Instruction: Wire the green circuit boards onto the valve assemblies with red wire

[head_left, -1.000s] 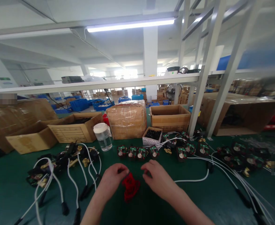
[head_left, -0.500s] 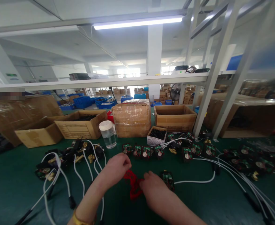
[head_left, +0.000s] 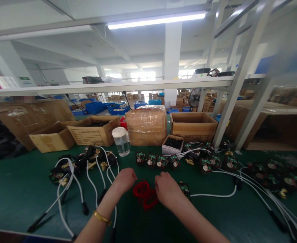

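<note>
Both my hands meet over a coil of thin red wire (head_left: 145, 195) on the green bench mat (head_left: 17, 189). My left hand (head_left: 125, 179) is curled, its fingertips pinched at the coil's left loop. My right hand (head_left: 167, 189) is closed over the coil's right side. A small black part with a green label (head_left: 186, 189) lies just right of my right hand, with a white cable (head_left: 214, 195) running off it. A row of similar black labelled parts (head_left: 157, 160) stands behind the coil.
A pile of black parts with white cables (head_left: 82, 168) lies at left, more of them at right (head_left: 262, 172). A clear jar with a white lid (head_left: 121, 141), cardboard boxes (head_left: 146, 126) and a small box of black bits (head_left: 173, 145) stand behind. Metal posts (head_left: 226, 111) rise at right.
The view has shifted left and down a little. The red wire has gone from a loose bunch to round loops, with my right hand closing onto its right side and the black part appearing beside it.
</note>
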`<move>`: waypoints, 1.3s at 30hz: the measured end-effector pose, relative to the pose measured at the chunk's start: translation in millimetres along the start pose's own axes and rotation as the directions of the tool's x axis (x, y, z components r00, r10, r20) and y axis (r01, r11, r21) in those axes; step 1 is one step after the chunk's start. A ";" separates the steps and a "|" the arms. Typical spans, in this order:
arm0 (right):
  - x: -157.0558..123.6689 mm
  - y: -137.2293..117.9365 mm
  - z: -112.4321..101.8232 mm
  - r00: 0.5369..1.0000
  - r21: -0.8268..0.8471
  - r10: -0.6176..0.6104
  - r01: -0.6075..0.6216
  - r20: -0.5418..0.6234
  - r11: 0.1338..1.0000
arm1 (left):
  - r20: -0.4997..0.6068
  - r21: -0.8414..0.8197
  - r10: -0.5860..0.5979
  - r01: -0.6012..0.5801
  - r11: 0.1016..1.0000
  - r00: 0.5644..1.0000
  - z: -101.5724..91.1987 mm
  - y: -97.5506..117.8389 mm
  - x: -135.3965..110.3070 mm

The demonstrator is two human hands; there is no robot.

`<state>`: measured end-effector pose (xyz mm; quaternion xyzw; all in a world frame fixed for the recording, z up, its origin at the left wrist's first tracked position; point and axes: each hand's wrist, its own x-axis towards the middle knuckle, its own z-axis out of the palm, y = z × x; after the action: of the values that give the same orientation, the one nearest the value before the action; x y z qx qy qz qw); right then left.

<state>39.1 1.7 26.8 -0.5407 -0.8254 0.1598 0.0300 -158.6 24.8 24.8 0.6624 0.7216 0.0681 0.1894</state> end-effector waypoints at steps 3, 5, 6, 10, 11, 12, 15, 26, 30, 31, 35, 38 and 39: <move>10.5 -7.0 11.9 1.000 0.046 0.014 -0.013 -0.027 0.999 | 0.023 -0.016 -0.030 0.031 0.999 0.999 17.8 -12.7 6.9; 18.0 -14.4 22.6 0.998 0.066 0.044 -0.041 -0.051 0.997 | 0.023 -0.039 -0.020 0.021 0.999 1.000 24.5 -17.8 7.9; 21.6 -18.3 28.3 0.996 0.072 0.063 -0.059 -0.060 0.996 | 0.018 -0.049 -0.016 0.017 0.999 1.000 26.9 -19.2 7.8; 32.6 -29.5 49.0 0.993 0.081 0.098 -0.092 -0.066 0.992 | -0.001 -0.052 -0.034 0.034 0.998 0.999 33.5 -19.8 7.4; 34.2 -30.3 52.7 0.993 0.086 0.093 -0.087 -0.066 0.992 | -0.006 -0.042 -0.045 0.044 0.998 0.999 34.5 -19.2 7.2; 35.1 -30.0 55.3 0.994 0.094 0.086 -0.079 -0.068 0.992 | -0.013 -0.029 -0.054 0.054 0.998 0.998 35.2 -18.3 6.8; 33.7 -22.6 54.6 0.993 0.127 0.072 -0.060 -0.096 0.990 | -0.061 0.006 -0.064 0.065 0.998 0.996 34.2 -14.5 0.8; -3.0 33.4 -3.9 0.969 0.259 0.021 0.044 -0.246 0.965 | -0.013 0.058 0.160 -0.159 0.986 0.987 68.4 14.8 -66.4; -9.4 35.1 -4.3 0.958 0.315 0.031 0.063 -0.286 0.947 | 0.021 0.121 0.171 -0.172 0.978 0.985 81.8 27.1 -61.1; -10.5 35.1 -4.0 0.955 0.333 0.032 0.071 -0.295 0.940 | 0.025 0.118 0.180 -0.182 0.976 0.983 81.3 30.0 -58.6; -16.4 36.1 -6.1 0.942 0.386 0.036 0.102 -0.334 0.917 | 0.044 0.069 0.179 -0.182 0.981 0.983 69.2 38.3 -51.1; -21.8 37.1 -9.3 0.932 0.412 0.032 0.128 -0.360 0.902 | 0.071 -0.032 0.136 -0.134 0.990 0.988 53.9 35.2 -44.6; -23.4 37.2 -10.2 0.933 0.416 0.027 0.134 -0.360 0.899 | 0.077 -0.067 0.118 -0.113 0.991 0.990 48.6 31.4 -41.4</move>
<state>84.0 -3.4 28.4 -0.5170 -0.7643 0.2379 0.3033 -109.6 -19.7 -1.3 0.6991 0.6712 0.0748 0.2347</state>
